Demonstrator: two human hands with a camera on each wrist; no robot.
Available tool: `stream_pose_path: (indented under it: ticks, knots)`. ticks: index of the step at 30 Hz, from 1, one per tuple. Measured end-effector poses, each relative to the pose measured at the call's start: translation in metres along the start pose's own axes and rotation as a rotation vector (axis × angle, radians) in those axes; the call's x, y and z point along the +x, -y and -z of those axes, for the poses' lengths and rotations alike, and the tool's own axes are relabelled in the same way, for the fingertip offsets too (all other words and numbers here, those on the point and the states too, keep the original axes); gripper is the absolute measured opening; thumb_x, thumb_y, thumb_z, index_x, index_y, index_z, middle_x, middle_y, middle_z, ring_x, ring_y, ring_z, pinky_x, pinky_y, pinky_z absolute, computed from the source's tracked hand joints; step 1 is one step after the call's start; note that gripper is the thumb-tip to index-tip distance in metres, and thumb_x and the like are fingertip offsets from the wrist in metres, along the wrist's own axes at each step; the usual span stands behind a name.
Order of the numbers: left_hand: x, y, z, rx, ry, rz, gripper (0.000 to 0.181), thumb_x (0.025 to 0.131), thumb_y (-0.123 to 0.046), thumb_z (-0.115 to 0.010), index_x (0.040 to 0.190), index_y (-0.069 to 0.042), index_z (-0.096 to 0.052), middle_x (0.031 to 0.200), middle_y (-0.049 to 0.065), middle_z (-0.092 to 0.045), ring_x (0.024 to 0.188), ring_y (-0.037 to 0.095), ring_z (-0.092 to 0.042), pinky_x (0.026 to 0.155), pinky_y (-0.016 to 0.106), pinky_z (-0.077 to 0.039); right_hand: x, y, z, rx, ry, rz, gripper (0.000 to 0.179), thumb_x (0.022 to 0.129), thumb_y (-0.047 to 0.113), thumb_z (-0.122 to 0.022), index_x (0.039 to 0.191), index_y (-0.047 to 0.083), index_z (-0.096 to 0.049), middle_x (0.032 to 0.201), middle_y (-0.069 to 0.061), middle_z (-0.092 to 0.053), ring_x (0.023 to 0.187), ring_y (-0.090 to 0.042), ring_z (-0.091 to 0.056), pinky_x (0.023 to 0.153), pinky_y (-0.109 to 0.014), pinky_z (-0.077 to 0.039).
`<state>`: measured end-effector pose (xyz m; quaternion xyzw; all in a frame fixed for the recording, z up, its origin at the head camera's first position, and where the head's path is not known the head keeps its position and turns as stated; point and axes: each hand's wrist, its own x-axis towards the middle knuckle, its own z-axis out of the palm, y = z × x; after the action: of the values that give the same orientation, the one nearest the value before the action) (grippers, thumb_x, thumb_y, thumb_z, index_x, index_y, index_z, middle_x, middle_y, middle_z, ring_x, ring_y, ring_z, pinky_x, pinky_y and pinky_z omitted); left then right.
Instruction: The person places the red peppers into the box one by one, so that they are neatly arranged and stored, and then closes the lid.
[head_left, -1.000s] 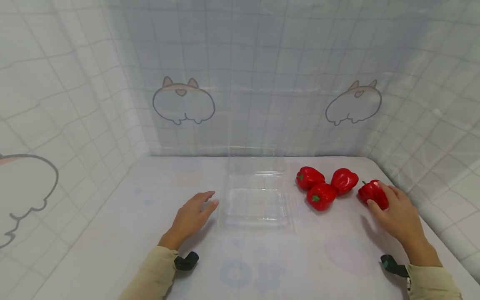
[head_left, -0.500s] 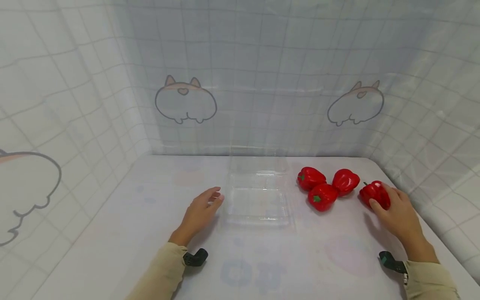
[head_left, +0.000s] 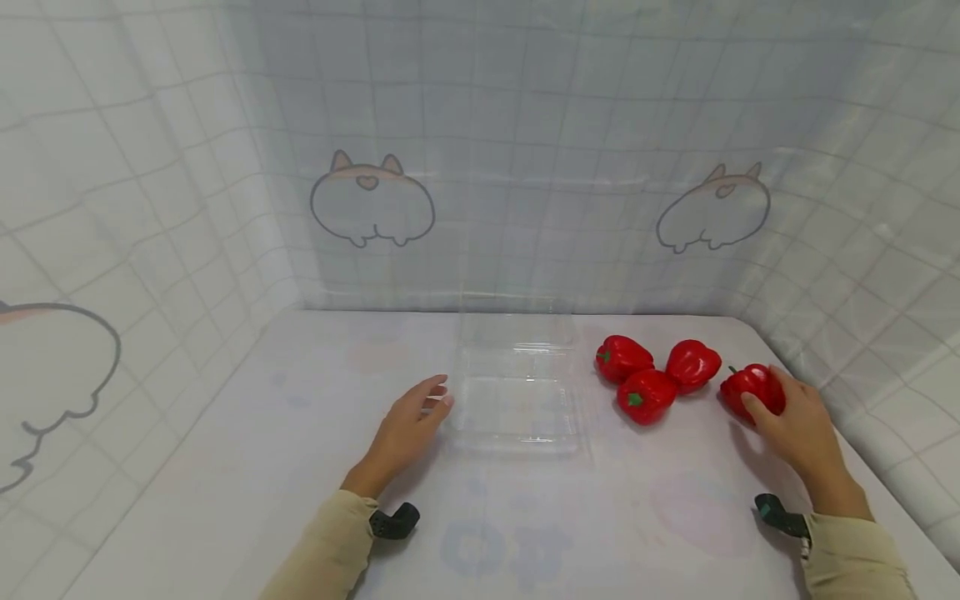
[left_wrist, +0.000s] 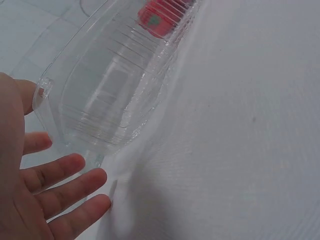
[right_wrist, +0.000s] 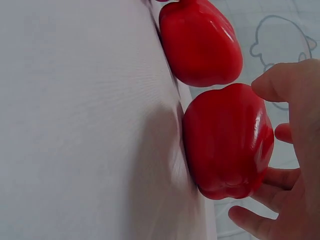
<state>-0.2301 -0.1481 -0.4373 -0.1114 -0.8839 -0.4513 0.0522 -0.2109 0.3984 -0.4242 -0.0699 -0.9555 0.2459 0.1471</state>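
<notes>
My right hand [head_left: 798,429] is around the rightmost red bell pepper [head_left: 750,392], which lies on the table. In the right wrist view the thumb [right_wrist: 272,85] rests on that pepper's edge. Some fingers curl behind its far side, and the little finger stays apart. My left hand [head_left: 405,429] hovers with loosely bent fingers at the left side of a clear plastic clamshell box [head_left: 517,437], holding nothing. In the left wrist view its fingers [left_wrist: 75,187] spread close to the box's rim [left_wrist: 65,45]; whether they touch it I cannot tell.
Three more red bell peppers lie clustered right of the box: a back one [head_left: 622,358], a front one [head_left: 645,396] and a right one [head_left: 692,365]. The box's lid [head_left: 516,329] stands open towards the back wall [head_left: 525,208]. A side wall [head_left: 900,333] rises close to my right hand.
My left hand has moved right and slightly forward, closer to the box. My right hand has stayed at the rightmost bell pepper, its fingers closing in a little. The peppers stay in place.
</notes>
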Motion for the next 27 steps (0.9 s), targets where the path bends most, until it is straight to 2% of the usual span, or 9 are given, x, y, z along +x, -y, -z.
stream_pose_path:
  ticks: [8, 17, 22, 27]
  knots:
    - [-0.002, 0.003, -0.004, -0.031, 0.000, -0.022, 0.050, 0.104, -0.034, -0.056, 0.148, -0.011, -0.049, 0.135, 0.007, -0.060, 0.119, 0.025, -0.060, 0.100, 0.046, -0.049, 0.003, -0.004, -0.004, 0.041, -0.023, -0.007, 0.079, 0.096, 0.024, -0.065, 0.152, -0.010, -0.022, 0.136, -0.042, -0.034, 0.120, -0.062, -0.034, 0.079, -0.075, -0.047]
    - [-0.003, 0.007, -0.008, -0.069, 0.018, -0.020, 0.051, 0.103, -0.032, -0.058, 0.149, -0.013, -0.047, 0.134, 0.008, -0.061, 0.115, 0.026, -0.062, 0.100, 0.048, -0.049, 0.001, -0.009, -0.012, 0.066, -0.063, -0.016, 0.079, 0.095, 0.022, -0.066, 0.153, -0.008, -0.021, 0.138, -0.042, -0.036, 0.122, -0.061, -0.035, 0.081, -0.075, -0.046]
    - [-0.005, 0.009, -0.008, -0.063, 0.026, -0.017, 0.050, 0.103, -0.033, -0.057, 0.149, -0.014, -0.048, 0.132, 0.009, -0.061, 0.115, 0.025, -0.062, 0.100, 0.048, -0.049, -0.002, -0.009, -0.014, 0.089, -0.088, -0.042, 0.080, 0.096, 0.023, -0.065, 0.155, -0.007, -0.020, 0.140, -0.041, -0.035, 0.124, -0.061, -0.035, 0.082, -0.075, -0.045]
    - [-0.002, 0.009, -0.006, -0.063, 0.036, -0.052, 0.051, 0.104, -0.033, -0.056, 0.150, -0.013, -0.046, 0.131, 0.010, -0.062, 0.116, 0.026, -0.062, 0.101, 0.048, -0.048, -0.002, -0.008, -0.014, 0.118, -0.107, -0.104, 0.079, 0.097, 0.024, -0.064, 0.156, -0.004, -0.020, 0.144, -0.040, -0.033, 0.128, -0.060, -0.034, 0.085, -0.074, -0.045]
